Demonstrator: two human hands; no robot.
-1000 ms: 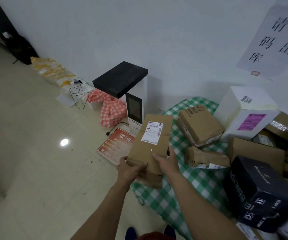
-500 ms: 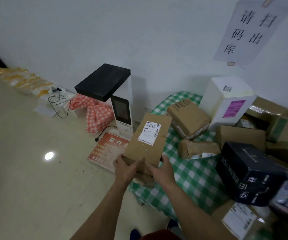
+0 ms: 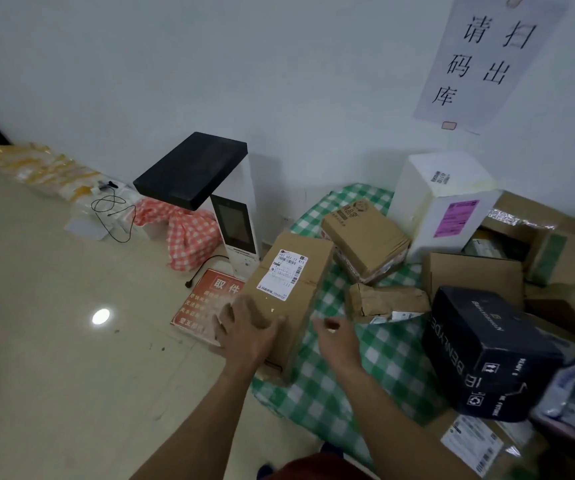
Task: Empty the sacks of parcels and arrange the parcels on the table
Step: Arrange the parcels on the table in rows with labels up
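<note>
A long brown cardboard parcel with a white shipping label lies on the left edge of the table with the green checked cloth. My left hand rests flat on its near end with the fingers spread. Just to the right of the parcel, my right hand hovers over the cloth, fingers relaxed, holding nothing. Other parcels crowd the table: a brown box, a crumpled brown packet, a white foam box with a pink label and a black box.
More cardboard boxes pile up at the right. On the floor to the left stand a white scanner kiosk with a black top, a red sign, a red checked bag and yellow packets along the wall.
The long parcel has been set down on the table's left edge. My right hand has let go and moved off to the right; my left hand now lies flat on it.
</note>
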